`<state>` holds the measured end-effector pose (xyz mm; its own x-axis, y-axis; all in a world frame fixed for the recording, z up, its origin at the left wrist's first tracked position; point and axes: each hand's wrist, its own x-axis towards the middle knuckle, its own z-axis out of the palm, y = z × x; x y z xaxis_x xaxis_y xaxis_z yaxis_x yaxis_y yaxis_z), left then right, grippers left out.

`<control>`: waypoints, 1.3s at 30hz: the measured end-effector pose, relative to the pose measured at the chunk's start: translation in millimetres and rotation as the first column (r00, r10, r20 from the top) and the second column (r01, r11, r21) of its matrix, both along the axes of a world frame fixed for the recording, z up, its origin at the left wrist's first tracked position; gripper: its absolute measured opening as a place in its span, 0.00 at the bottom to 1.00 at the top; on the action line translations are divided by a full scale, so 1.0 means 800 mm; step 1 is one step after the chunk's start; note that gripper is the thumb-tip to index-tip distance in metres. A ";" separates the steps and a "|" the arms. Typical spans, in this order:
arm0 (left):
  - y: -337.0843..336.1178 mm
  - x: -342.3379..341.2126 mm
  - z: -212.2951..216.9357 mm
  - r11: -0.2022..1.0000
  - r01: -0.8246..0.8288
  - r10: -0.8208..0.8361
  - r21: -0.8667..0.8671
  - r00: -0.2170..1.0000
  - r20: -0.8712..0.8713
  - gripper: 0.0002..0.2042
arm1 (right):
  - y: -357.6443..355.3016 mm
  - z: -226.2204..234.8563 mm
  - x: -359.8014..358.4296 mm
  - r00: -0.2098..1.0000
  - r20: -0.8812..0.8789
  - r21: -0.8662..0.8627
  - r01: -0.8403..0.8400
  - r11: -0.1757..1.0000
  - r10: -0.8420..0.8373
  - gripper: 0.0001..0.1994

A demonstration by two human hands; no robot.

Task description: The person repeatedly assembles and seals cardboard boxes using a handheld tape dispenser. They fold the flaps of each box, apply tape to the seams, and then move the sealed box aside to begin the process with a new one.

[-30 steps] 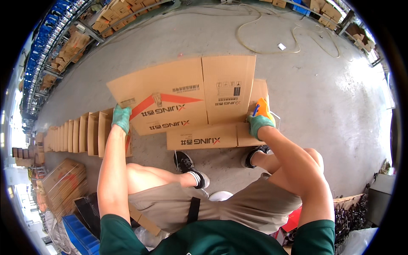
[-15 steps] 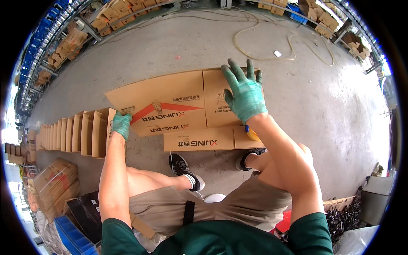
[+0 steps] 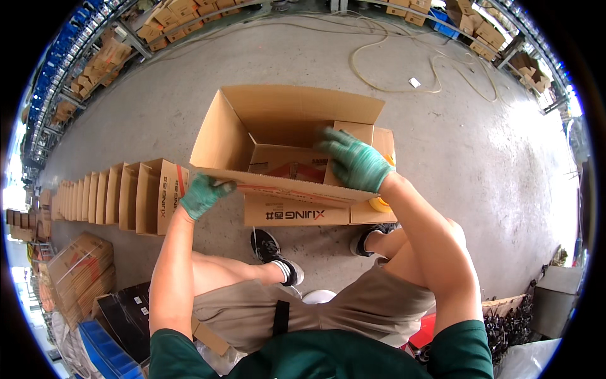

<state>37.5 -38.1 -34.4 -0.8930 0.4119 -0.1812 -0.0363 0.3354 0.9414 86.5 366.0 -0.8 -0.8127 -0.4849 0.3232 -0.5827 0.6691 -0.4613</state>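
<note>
In front of me an opened-out cardboard carton (image 3: 297,107) stands as a four-sided shell, its top side spread open. My left hand (image 3: 203,196), in a green glove, grips the near wall's edge by the left corner. At the right end, my gloved right hand (image 3: 358,163) lies over a small flap (image 3: 355,130) folded inward, fingers stretched and blurred at the tips. Below the shell is a lower carton (image 3: 293,211) with dark and red print. A yellow ring, like a tape roll (image 3: 380,203), shows partly behind my right wrist.
A long row of standing cartons (image 3: 148,196) stretches away at the left. Flat cardboard bundles (image 3: 79,275) and a blue bin (image 3: 108,347) are at lower left. A thin hose (image 3: 379,85) curls over the floor ahead. Dark parts (image 3: 505,325) are heaped at lower right.
The flat carton has been opened into a box shape. My right hand has come down and nearer from its far right edge, and a right-end flap is now folded in. My left hand has shifted slightly right.
</note>
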 end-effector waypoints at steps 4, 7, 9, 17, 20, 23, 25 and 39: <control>-0.010 -0.021 -0.001 0.991 0.040 0.000 0.126 0.954 -0.301 0.38 | -0.002 -0.012 0.003 0.994 0.109 -0.165 0.037 0.986 -0.019 0.20; 0.024 -0.024 0.007 0.992 0.078 -0.036 0.102 0.932 -0.360 0.35 | 0.012 -0.012 0.003 0.977 0.211 -0.280 0.095 0.955 -0.035 0.17; 0.042 -0.020 0.013 0.997 -0.003 0.028 0.079 0.950 -0.311 0.31 | 0.018 -0.012 -0.001 0.973 0.231 -0.412 0.107 0.905 -0.010 0.14; 0.063 -0.032 0.002 0.953 -0.271 0.229 -0.135 0.937 -0.266 0.46 | 0.037 0.021 -0.029 0.681 0.637 -0.622 0.731 0.280 -0.361 0.29; 0.068 -0.030 0.006 0.979 -0.199 0.173 -0.038 0.919 -0.355 0.49 | 0.040 0.003 -0.020 0.648 0.717 -0.537 0.748 0.390 -0.257 0.29; 0.073 -0.013 0.030 0.978 -0.206 0.210 0.042 0.939 -0.274 0.52 | 0.043 0.003 0.004 0.771 0.637 -0.666 0.559 0.494 -0.012 0.18; 0.065 -0.009 0.026 0.984 -0.170 0.178 0.053 0.935 -0.308 0.47 | 0.037 -0.004 0.019 0.778 0.616 -0.544 0.533 0.648 -0.122 0.17; 0.047 -0.016 -0.010 0.968 -0.249 0.232 -0.026 0.931 -0.283 0.19 | 0.012 -0.028 0.021 0.886 0.360 -0.378 0.425 0.822 -0.293 0.19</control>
